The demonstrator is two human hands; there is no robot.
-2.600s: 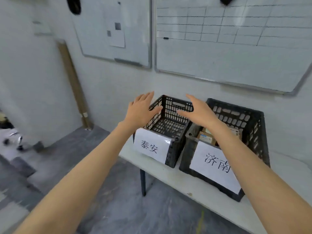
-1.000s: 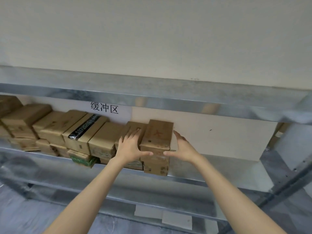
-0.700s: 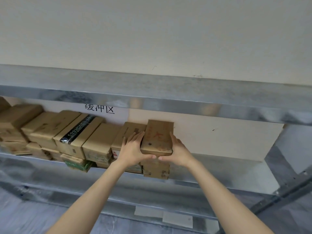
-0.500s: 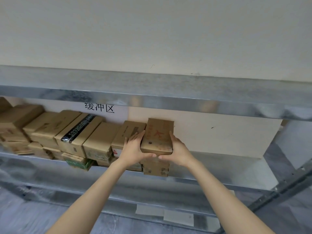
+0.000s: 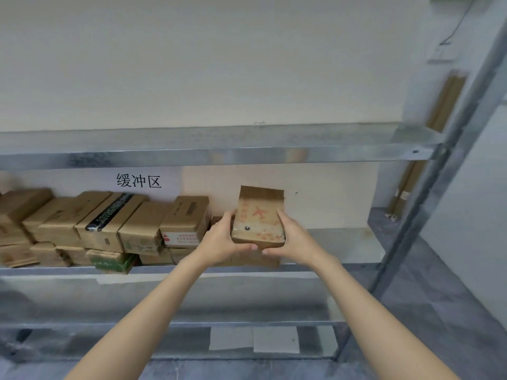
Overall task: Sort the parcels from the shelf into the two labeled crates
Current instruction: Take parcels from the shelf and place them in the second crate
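1. Count: two hands, one held parcel [image 5: 259, 218], and at least ten further cardboard parcels on the shelf [image 5: 219, 154]. The row ran out of frame, so no full count was possible.
2. The left hand [image 5: 219, 239] gripped the held parcel's left side. Its fingers were curled round the side wall and its thumb was pressed against the near face.
3. The right hand [image 5: 290, 239] gripped the opposite side in the same manner. The two thumb tips nearly met on the near face.
4. The held parcel was tilted, far end raised, with red print on its top face. It was directly above a lower parcel [image 5: 247, 260] on the middle shelf board. Contact between the two could not be determined.
5. The remaining parcels [image 5: 109, 223] stood left of the held parcel in two layers. One carried black tape [image 5: 109, 215]. One in the lower layer was green-wrapped [image 5: 112, 260].
6. A sign [image 5: 138, 181] with three printed characters was fixed to the back panel, above and left of the held parcel.
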